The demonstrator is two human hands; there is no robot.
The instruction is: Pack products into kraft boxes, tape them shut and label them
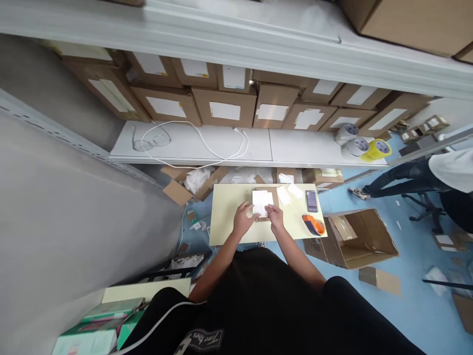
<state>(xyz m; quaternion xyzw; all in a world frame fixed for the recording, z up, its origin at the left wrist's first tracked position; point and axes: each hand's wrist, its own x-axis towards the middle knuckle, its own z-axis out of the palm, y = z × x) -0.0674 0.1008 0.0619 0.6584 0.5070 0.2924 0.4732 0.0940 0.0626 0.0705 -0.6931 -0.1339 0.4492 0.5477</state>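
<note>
A white paper sheet, seemingly a label, lies over a small flat cardboard box on the pale yellow table. My right hand pinches the sheet's lower right corner between thumb and fingers. At the sheet's left edge is my left hand, its fingers apart and the thumb touching the lower left corner. Two more white slips, one a loose label, lie right of the box. Farther right are a phone and an orange and blue tape dispenser.
Behind the table, a shelf holds a white cable, glasses, tape rolls and several labelled cartons. A large open carton stands on the floor at right. A person is at far right. A grey wall bounds the left.
</note>
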